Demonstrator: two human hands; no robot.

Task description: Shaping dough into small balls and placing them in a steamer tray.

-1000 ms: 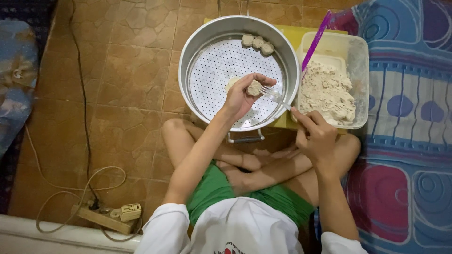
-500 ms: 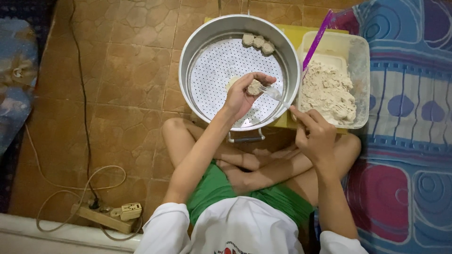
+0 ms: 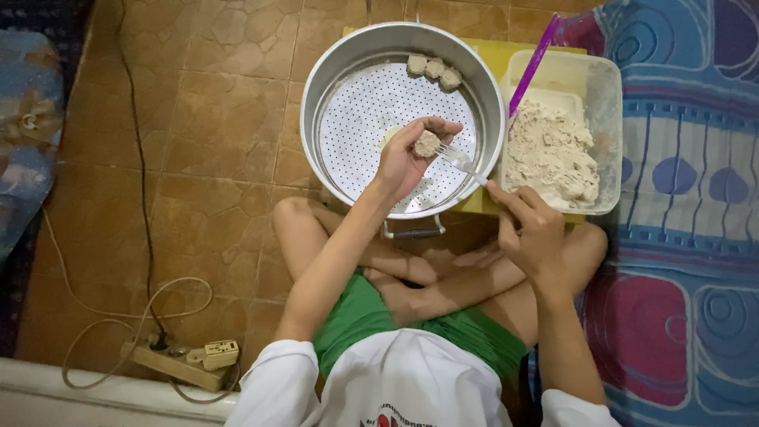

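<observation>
Dough lump (image 3: 428, 144) sits gripped in my left hand (image 3: 407, 154) over the pot (image 3: 332, 59) at upper centre, my right hand (image 3: 534, 229) grasping a fork (image 3: 461, 161) against it.

I see a silver steamer pot (image 3: 316, 103) with a white tray (image 3: 371, 119) dotted with small holes, pale beige dough (image 3: 549, 154) in a clear tub (image 3: 605, 119), a purple handle (image 3: 534, 63), brown mottled floor tiles (image 3: 213, 142), green shorts (image 3: 356, 312), and a blue-and-pink swirl-patterned mat (image 3: 680, 237).
</observation>
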